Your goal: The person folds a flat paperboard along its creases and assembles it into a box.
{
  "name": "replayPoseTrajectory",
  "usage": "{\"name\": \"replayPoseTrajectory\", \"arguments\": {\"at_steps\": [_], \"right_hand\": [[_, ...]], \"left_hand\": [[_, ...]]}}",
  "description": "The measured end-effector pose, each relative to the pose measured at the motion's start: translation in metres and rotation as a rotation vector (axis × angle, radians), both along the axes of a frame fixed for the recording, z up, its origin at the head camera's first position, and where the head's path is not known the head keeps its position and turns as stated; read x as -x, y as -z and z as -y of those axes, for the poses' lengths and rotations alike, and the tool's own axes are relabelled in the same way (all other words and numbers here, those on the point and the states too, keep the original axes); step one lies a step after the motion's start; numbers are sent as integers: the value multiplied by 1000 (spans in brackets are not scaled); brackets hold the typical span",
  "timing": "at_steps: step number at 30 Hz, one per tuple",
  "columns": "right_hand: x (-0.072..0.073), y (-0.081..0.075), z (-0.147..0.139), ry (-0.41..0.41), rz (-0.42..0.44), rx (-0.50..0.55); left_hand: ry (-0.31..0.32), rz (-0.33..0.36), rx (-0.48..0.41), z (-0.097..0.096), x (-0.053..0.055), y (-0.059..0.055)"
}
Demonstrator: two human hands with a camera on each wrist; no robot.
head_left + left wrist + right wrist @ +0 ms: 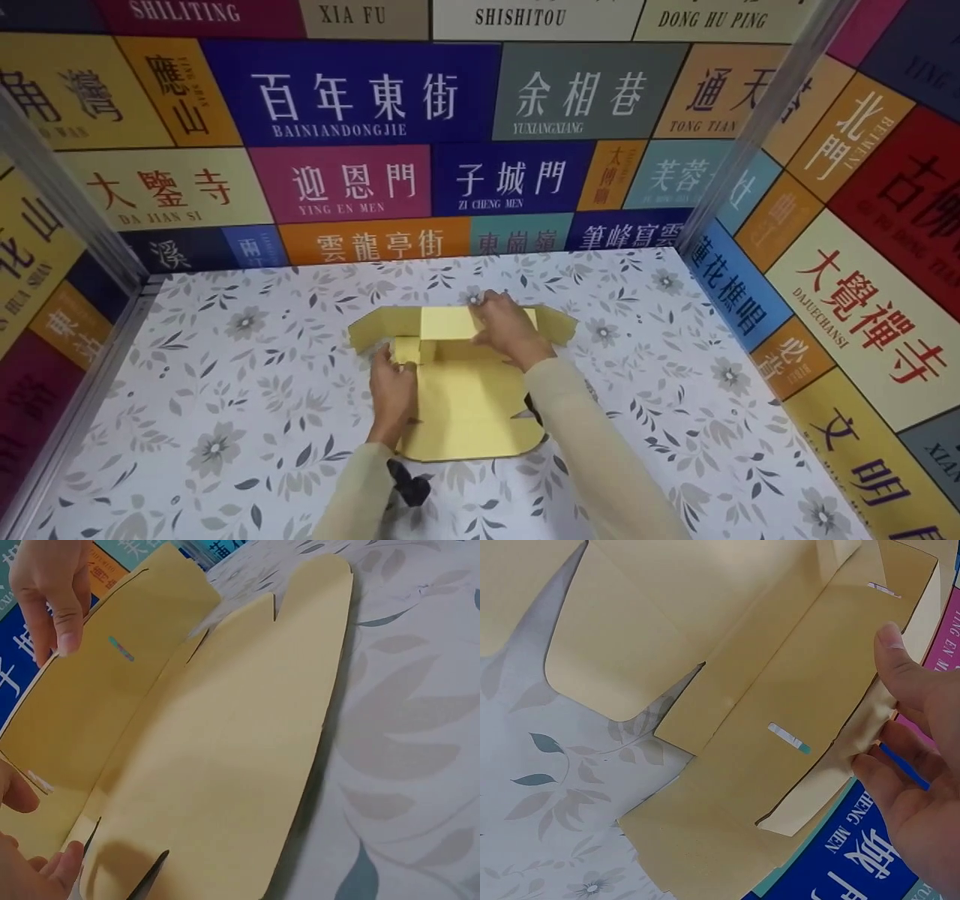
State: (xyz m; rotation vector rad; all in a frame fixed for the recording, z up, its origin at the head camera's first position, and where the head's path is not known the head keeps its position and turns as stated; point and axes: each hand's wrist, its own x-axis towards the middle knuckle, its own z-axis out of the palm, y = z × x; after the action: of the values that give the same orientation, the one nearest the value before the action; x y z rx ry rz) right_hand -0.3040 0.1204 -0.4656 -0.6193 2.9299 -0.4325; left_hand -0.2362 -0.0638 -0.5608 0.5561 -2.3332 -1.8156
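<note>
Beige sleeves nearest, head view. Part-folded yellow box central on floral table, its floor in sight; right hand pinches back wall. Black object by left sleeve, hard to identify. Left wrist view: left hand cut off by frame, thumb and fingers apart at box corner; cannot tell whether pinching. Right wrist view: fingertips partly hidden behind wall.
</note>
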Motion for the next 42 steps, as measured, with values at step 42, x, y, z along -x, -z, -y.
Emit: {"name": "replayPoseTrajectory", "arguments": {"at_steps": [42], "right_hand": [[-1,2,2,-8,-60,-51]], "left_hand": [[122,-78,-46,-21,3,-7]]}}
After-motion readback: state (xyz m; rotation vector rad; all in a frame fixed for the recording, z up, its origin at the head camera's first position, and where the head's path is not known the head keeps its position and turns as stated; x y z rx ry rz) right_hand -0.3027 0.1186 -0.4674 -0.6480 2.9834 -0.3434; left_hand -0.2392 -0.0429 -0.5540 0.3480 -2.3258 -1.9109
